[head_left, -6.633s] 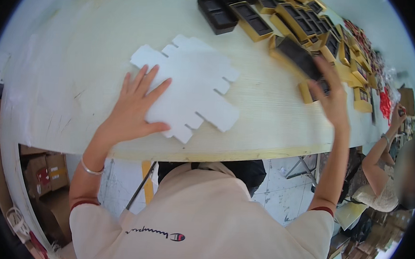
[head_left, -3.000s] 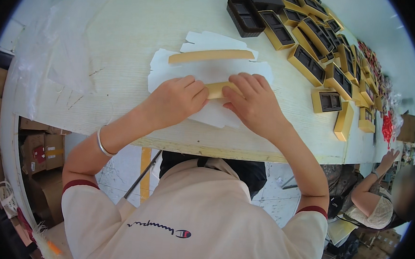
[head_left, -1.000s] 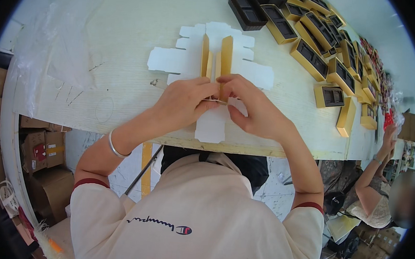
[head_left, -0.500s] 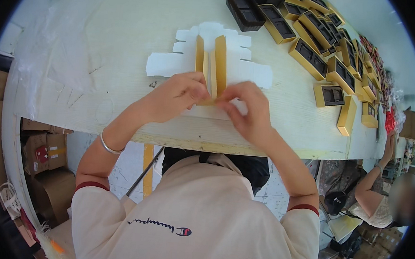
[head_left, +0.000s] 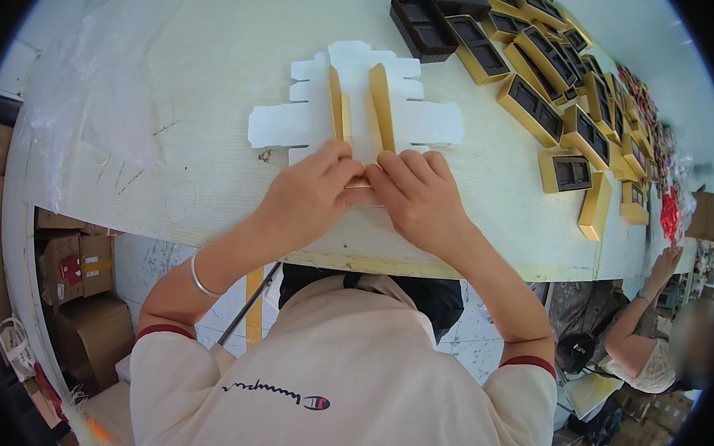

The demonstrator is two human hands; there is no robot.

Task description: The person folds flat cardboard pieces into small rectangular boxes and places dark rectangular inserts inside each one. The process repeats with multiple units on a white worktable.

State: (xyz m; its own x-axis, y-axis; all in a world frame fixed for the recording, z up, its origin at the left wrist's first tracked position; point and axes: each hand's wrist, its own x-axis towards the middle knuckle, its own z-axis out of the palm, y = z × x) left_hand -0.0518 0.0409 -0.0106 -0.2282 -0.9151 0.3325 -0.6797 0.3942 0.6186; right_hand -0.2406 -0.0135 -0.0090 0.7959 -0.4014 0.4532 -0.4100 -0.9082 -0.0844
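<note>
White cardboard box blanks [head_left: 285, 125] with flaps lie on the table in front of me. Over them, two gold side walls [head_left: 383, 102] of a partly folded carton stand up, with a gap between them. My left hand [head_left: 314, 184] is closed on the carton's near left corner, fingers pinching the gold card. Opposite it, my right hand [head_left: 424, 198] has curled fingers around the near right corner. The thumbs meet at the near end, where the fingers hide most of the folded edge.
Several gold boxes [head_left: 535, 119] with black trays inside are piled at the far right. A black plastic tray [head_left: 422, 31] lies left of them. Clear plastic film [head_left: 105, 69] covers the table's far left. A co-worker's arm [head_left: 642, 306] reaches in at the right.
Both hands have gone from loosely spread fingers to a close grip on the carton's near end. The gold walls and white blanks have shifted slightly left.
</note>
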